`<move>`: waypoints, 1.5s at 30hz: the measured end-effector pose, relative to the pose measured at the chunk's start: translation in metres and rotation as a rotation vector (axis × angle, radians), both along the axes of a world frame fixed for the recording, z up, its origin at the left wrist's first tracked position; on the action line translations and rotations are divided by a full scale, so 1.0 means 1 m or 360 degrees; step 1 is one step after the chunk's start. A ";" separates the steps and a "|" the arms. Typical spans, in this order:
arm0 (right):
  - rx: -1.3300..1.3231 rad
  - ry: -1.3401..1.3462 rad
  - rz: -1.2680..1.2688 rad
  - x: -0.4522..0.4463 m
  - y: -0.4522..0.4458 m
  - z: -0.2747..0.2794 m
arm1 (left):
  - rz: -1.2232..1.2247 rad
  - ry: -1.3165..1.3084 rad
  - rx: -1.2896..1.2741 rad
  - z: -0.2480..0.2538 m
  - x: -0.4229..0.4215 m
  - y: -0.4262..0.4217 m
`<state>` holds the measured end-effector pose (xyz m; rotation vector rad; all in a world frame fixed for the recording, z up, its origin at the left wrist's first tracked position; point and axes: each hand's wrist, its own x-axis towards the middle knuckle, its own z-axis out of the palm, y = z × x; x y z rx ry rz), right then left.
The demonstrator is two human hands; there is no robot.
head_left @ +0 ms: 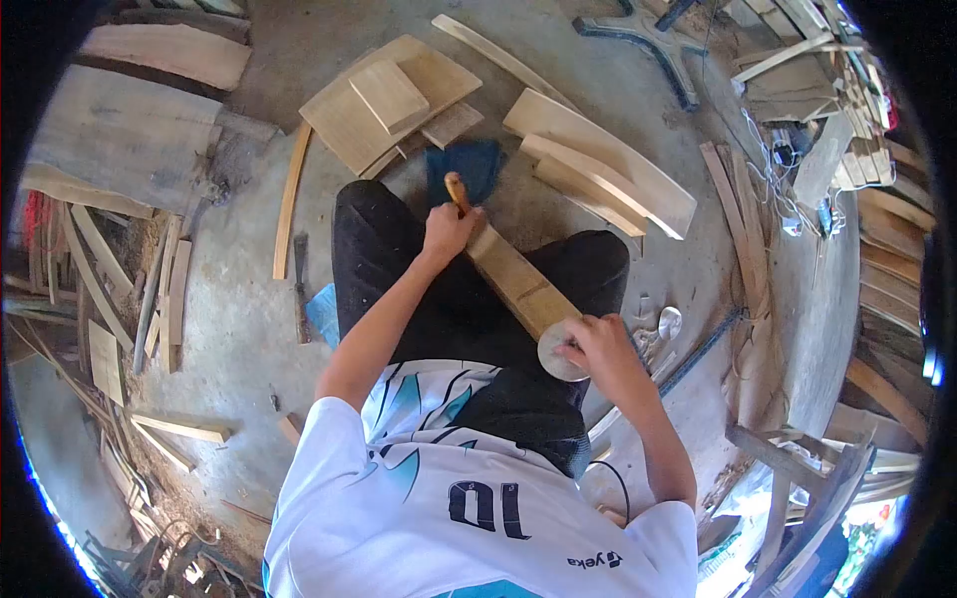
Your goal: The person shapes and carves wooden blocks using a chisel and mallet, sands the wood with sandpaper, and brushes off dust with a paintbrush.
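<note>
My left hand (452, 231) is closed at the far end of a long wooden piece (513, 274) that slants across my lap. A rounded wooden handle (456, 187) sticks out beyond that fist; whether it joins the wooden piece is hidden by my fingers. At the near end, my right hand (601, 349) is closed with fingers and thumb on a round pale disc (560, 357), which touches or overlaps the wood. A dark line crosses the wooden piece partway along. What the disc is made of, I cannot tell.
Ahead of my knees lie stacked boards (329, 110) with a small block (389, 97) on top, and curved wooden pieces (638, 174). A blue cloth (467, 167) lies between them. A metal stand base (648, 40) is farther off. Timber piles (120, 120) flank both sides.
</note>
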<state>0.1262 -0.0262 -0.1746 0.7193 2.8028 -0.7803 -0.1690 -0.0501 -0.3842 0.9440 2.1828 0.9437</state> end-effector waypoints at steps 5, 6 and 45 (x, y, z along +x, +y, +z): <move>0.0058 0.0203 -0.0141 -0.041 0.016 -0.068 | -0.0439 0.0428 0.0366 0.025 0.038 -0.010; 0.0078 0.0206 -0.0081 -0.055 0.023 -0.088 | -0.0499 0.0354 0.0485 0.026 0.044 -0.012; -0.0278 0.0247 -0.0196 -0.037 0.057 -0.054 | -0.0947 -0.0653 0.0095 0.098 0.075 -0.043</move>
